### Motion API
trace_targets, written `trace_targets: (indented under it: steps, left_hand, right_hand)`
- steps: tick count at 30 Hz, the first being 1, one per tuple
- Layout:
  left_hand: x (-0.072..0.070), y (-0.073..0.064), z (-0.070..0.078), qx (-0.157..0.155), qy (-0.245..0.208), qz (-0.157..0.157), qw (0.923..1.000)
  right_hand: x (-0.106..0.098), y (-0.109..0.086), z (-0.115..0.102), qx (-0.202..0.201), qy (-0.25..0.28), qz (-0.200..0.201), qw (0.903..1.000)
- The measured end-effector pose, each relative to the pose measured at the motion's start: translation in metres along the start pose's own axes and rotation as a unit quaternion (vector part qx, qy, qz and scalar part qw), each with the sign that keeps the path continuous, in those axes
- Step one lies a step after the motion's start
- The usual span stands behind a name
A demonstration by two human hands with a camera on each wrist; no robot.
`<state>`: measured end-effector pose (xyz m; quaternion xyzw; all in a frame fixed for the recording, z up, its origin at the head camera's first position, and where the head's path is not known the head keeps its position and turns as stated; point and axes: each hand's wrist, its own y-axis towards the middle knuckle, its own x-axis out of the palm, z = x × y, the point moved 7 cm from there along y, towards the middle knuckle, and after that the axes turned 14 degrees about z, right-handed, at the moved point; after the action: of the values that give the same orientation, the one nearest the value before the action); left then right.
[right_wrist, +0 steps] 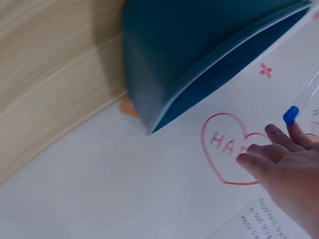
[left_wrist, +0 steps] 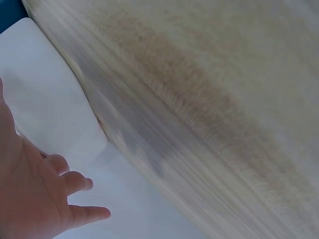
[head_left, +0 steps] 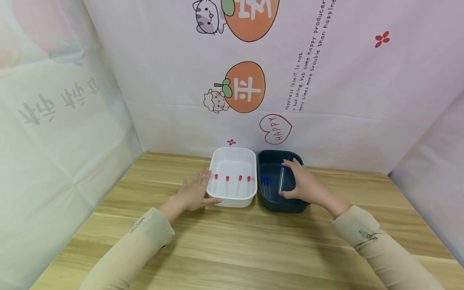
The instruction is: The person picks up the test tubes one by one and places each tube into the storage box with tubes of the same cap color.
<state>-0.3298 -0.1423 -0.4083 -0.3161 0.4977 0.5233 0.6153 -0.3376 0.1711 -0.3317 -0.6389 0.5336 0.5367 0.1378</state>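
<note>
My right hand (head_left: pixel 302 183) holds a clear test tube (head_left: pixel 281 180) with a blue cap between thumb and fingers, over the dark blue bin (head_left: pixel 284 207). In the right wrist view a fingertip meets the blue cap (right_wrist: pixel 291 115). Several blue-capped tubes (head_left: pixel 266 186) lie along the bin's left side. Beside it stands a white bin (head_left: pixel 232 202) with several red-capped clear tubes (head_left: pixel 240 184) in a row. My left hand (head_left: pixel 193 193) rests at the white bin's left side, fingers spread and thumb along its front rim.
Both bins stand side by side at the back of the wooden table (head_left: pixel 232 249), close to a printed white cloth (head_left: pixel 174 121). Another cloth (head_left: pixel 54 153) hangs along the left side.
</note>
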Motion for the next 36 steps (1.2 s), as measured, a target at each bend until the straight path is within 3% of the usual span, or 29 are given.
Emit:
trace_targets:
  steps: [8, 16, 31, 36]
  left_hand:
    - [0.0, 0.0, 0.001, -0.002, 0.002, -0.003, 1.0]
    - [-0.002, -0.001, 0.001, -0.003, 0.0, -0.007, 1.0]
    - [-0.001, -0.001, 0.001, -0.007, 0.003, -0.012, 0.9999]
    - [-0.001, 0.0, 0.002, -0.006, 0.004, -0.012, 0.9999]
  right_hand:
    - [0.004, 0.01, 0.019, 0.003, 0.016, -0.033, 0.9993]
    - [0.02, 0.011, 0.027, -0.008, 0.031, -0.093, 0.9952]
    - [0.058, 0.016, 0.043, -0.021, -0.016, -0.151, 0.9882]
    - [0.063, 0.018, 0.046, -0.015, -0.021, -0.153, 0.9878]
